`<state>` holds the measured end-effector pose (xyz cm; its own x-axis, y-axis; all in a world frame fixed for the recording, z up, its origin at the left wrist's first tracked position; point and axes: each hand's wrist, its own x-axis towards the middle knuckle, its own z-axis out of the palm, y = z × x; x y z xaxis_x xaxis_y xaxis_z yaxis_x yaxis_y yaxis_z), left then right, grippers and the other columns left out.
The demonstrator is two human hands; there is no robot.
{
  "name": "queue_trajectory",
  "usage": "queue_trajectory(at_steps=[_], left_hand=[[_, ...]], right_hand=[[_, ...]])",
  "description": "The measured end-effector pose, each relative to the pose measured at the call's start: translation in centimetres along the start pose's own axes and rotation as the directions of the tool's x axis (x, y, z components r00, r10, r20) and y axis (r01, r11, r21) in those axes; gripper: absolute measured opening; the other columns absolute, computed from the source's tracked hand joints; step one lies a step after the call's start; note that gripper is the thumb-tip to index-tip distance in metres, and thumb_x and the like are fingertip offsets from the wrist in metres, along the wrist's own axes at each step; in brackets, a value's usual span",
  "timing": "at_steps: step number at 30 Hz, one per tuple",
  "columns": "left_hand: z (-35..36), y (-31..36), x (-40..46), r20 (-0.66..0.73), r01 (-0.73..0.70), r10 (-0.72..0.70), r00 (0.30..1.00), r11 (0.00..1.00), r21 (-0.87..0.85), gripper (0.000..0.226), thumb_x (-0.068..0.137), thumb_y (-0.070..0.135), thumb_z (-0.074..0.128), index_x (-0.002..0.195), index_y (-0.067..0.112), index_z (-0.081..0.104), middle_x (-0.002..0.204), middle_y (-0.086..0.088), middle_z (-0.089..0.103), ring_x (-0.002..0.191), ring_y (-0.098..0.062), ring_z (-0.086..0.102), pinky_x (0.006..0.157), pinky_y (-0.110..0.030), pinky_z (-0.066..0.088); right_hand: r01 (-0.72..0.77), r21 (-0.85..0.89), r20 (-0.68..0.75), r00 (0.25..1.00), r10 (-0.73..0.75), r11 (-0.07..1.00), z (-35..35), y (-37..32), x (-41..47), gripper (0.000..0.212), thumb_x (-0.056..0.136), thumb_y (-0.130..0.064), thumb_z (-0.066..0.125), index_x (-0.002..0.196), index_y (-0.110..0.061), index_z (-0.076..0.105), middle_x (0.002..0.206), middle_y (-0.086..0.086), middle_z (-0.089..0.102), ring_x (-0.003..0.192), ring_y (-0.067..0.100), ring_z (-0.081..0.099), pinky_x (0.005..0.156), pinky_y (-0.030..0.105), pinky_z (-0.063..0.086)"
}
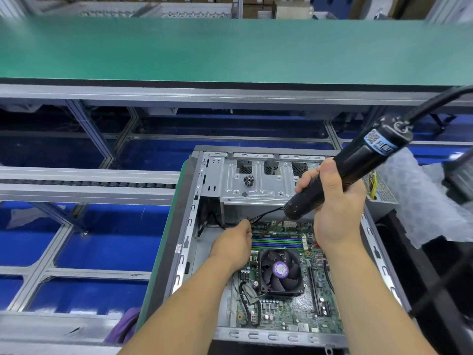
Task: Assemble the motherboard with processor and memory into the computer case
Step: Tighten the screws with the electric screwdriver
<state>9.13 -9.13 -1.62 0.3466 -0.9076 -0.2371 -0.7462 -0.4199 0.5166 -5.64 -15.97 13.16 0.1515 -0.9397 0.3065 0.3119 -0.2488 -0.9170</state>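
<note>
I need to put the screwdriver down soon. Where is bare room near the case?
The green belt beyond the computer case is bare. Inside, the drive cage top holds only screws. The motherboard is crowded by fan, cables and both hands.

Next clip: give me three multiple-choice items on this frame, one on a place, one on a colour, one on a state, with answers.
1. Where does the cluster of screws lie?
A. on the metal bracket at the case's far end
B. on the fan
C. on the green belt

2. What colour is the fan sticker?
A. red
B. purple
C. yellow

3. What is the right hand doing?
A. hanging idle
B. pressing flat on the motherboard
C. gripping the electric screwdriver

Answers: 1 A, the screws sit on the bracket; 2 B, the hub label is purple; 3 C, fingers wrap the black barrel.
</note>
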Motion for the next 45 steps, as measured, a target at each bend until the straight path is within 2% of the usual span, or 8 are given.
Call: queue_trajectory(at_steps=[5,11,17,23,30,35,39,45], left_hand=[[-0.3,0.1,-0.1,0.014,-0.003,0.003,1.0,1.0,-0.024,0.009,0.105,0.025,0.037,0.102,0.019,0.043,0.087,-0.007,0.063,0.08,-0.029,0.055,0.063,-0.033,0.04],[0.0,-0.1,-0.1,-0.017,0.052,-0.054,0.998,0.99,-0.132,0.012,0.104,0.027,0.041,0.096,0.02,0.045,0.08,-0.003,0.06,0.075,-0.027,0.056,0.066,-0.036,0.047],[-0.6,-0.4,-0.1,-0.205,0.235,-0.381,0.902,0.829,-0.507,0.015,0.099,0.018,0.056,0.085,0.023,0.054,0.075,0.004,0.061,0.065,-0.01,0.055,0.053,-0.022,0.039],[-0.7,-0.7,-1.1,-0.108,0.365,-0.407,0.907,0.887,-0.282,0.014,0.092,0.015,0.06,0.081,0.021,0.054,0.075,0.0,0.062,0.063,-0.016,0.051,0.057,-0.024,0.041],[-0.8,0.1,-1.4,-0.04,0.231,-0.237,0.971,0.965,-0.127,0.009,0.088,0.017,0.064,0.085,0.019,0.056,0.089,-0.003,0.067,0.085,-0.023,0.065,0.073,-0.034,0.056],[-1.0,0.3,-1.5,-0.048,0.214,-0.223,0.974,0.965,-0.15,0.009,0.086,0.016,0.066,0.085,0.019,0.057,0.088,-0.003,0.068,0.085,-0.024,0.066,0.077,-0.037,0.058],[-1.0,0.3,-1.6,-0.064,0.196,-0.207,0.976,0.97,-0.145,0.01,0.085,0.016,0.066,0.081,0.02,0.057,0.086,-0.005,0.069,0.072,-0.022,0.059,0.073,-0.038,0.059],[-1.0,0.2,-1.6,-0.071,0.169,-0.177,0.982,0.98,-0.104,0.011,0.086,0.017,0.065,0.084,0.022,0.056,0.085,0.0,0.065,0.076,-0.021,0.061,0.069,-0.033,0.055]], right_hand=[[0.005,-0.001,0.019,1.0,-0.005,1.0,0.4,-0.2,0.1,0.04,0.077,-0.069,0.071,0.07,-0.03,0.068,0.062,-0.001,0.062,0.063,0.025,0.057,0.069,0.042,0.051],[0.009,0.002,0.03,0.999,-0.009,1.0,0.9,-0.1,0.2,0.041,0.075,-0.071,0.071,0.07,-0.03,0.068,0.063,0.0,0.062,0.064,0.025,0.057,0.069,0.04,0.05],[0.007,0.0,0.024,1.0,-0.007,1.0,0.9,-0.2,0.3,0.042,0.075,-0.071,0.07,0.07,-0.03,0.068,0.063,-0.001,0.062,0.065,0.025,0.057,0.07,0.039,0.05],[-0.019,0.034,0.03,0.999,0.018,0.999,1.7,0.0,-0.2,0.042,0.071,-0.073,0.074,0.072,-0.031,0.066,0.066,0.002,0.063,0.066,0.025,0.059,0.071,0.04,0.051],[-0.005,0.03,0.087,0.996,0.003,1.0,2.8,0.3,-1.0,0.027,0.081,-0.055,0.069,0.073,-0.029,0.066,0.065,0.003,0.063,0.064,0.021,0.06,0.069,0.03,0.052],[-0.004,0.016,0.106,0.994,0.002,1.0,2.6,0.4,-1.3,0.041,0.082,-0.051,0.066,0.08,-0.011,0.058,0.066,0.004,0.064,0.065,0.019,0.061,0.069,0.027,0.052],[-0.01,0.0,0.109,0.994,0.01,1.0,2.4,0.3,-1.4,0.033,0.081,-0.054,0.067,0.076,-0.022,0.062,0.066,0.004,0.064,0.066,0.02,0.061,0.071,0.031,0.053],[0.005,-0.001,0.141,0.99,-0.004,1.0,2.6,0.1,-1.7,0.027,0.079,-0.061,0.07,0.073,-0.035,0.066,0.066,0.002,0.063,0.065,0.021,0.061,0.069,0.033,0.052]])
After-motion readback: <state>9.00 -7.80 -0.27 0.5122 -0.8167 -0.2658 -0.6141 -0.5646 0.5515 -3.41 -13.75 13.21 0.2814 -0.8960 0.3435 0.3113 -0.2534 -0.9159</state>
